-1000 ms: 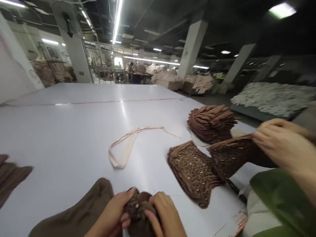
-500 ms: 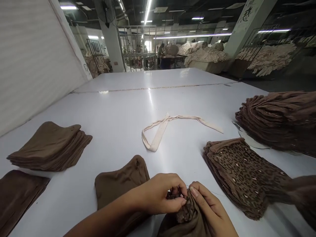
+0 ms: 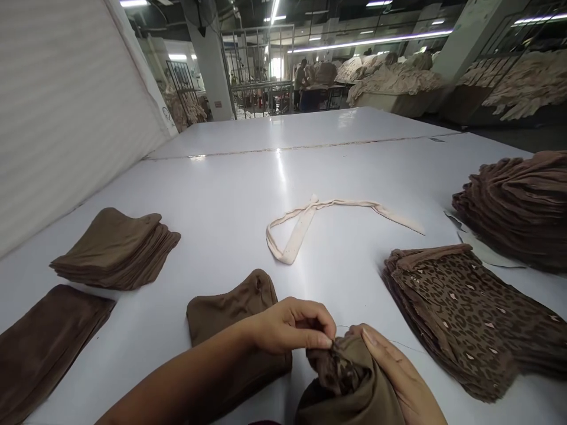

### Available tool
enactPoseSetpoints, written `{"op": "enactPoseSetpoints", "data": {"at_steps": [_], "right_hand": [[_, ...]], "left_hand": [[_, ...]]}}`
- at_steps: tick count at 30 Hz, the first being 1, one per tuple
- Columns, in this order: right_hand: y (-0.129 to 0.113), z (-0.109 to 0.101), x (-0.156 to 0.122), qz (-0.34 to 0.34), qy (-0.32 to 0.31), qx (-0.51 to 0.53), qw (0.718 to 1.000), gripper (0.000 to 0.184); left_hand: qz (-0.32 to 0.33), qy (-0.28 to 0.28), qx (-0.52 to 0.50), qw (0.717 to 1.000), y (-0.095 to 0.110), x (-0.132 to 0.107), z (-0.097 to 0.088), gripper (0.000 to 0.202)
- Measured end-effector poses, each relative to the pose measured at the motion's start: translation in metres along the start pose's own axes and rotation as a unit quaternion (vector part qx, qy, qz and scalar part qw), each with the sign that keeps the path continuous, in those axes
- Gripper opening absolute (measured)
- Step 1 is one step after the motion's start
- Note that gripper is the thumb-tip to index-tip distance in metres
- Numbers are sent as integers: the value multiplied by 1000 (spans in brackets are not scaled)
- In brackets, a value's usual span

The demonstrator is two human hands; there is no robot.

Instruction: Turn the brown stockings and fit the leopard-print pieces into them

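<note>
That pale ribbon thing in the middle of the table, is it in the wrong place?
It does look odd. The pale strip lies loose and looped on the bare white table, while all the brown fabric sits in neat stacks around it. Neither hand touches it; both hands pinch a brown piece.

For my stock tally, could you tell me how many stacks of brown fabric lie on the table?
5: two far left, one by the left hand, leopard-print one right, ruffled one far right.

A glossy white table [image 3: 212, 195] bears brown fabric stacks [image 3: 115, 251], leopard-print stack [image 3: 469, 313], cream strip [image 3: 310, 221].
</note>
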State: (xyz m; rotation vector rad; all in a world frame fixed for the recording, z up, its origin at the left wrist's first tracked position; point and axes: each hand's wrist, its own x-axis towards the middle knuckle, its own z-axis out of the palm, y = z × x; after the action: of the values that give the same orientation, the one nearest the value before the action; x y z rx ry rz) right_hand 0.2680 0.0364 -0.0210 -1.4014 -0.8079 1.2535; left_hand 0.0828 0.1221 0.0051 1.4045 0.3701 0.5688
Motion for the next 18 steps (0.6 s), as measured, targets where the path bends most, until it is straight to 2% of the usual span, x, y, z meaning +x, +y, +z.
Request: {"op": "enactPoseSetpoints", "data": {"at_steps": [2, 4, 5, 7, 8, 9, 11, 12, 14, 16, 18], "right_hand": [[-4, -5, 4, -38, 8, -59, 998, 32], [-8, -11, 7, -118, 17, -162, 980, 35], [-11, -13, 7, -174, 16, -229, 958, 34], [-15, -13, 7, -291, -12, -356, 888, 31], [-16, -12, 7, -333, -36, -391, 857, 25], [-17, -10, 7, -352, -69, -400, 843, 17], [-17, -5, 8, -330, -142, -384, 851, 8], [-16, -3, 9, -303, -167, -363, 865, 14], [-13, 1, 11, -256, -172, -325, 894, 25], [-8, 2, 12, -245, -137, -301, 911, 29], [-4, 3, 11, -245, -122, -289, 917, 29]], "left_hand": [[3, 52, 16, 999, -3, -1, 0, 18], [8, 79, 36, 996, -3, -1, -1, 16], [9, 86, 43, 995, -3, -1, -1, 15], [6, 87, 48, 995, -4, -1, -4, 18], [-1, 84, 48, 995, -5, -1, -6, 19], [-9, 76, 49, 996, -6, 0, -8, 21], [-29, 64, 63, 996, -6, 1, -10, 22], [-37, 73, 77, 994, -5, 2, -10, 20], [-39, 140, 113, 983, -1, 2, -4, 13], [5, 223, 208, 952, 3, 0, 7, 10], [64, 234, 361, 901, 4, -2, 21, 13]]}}
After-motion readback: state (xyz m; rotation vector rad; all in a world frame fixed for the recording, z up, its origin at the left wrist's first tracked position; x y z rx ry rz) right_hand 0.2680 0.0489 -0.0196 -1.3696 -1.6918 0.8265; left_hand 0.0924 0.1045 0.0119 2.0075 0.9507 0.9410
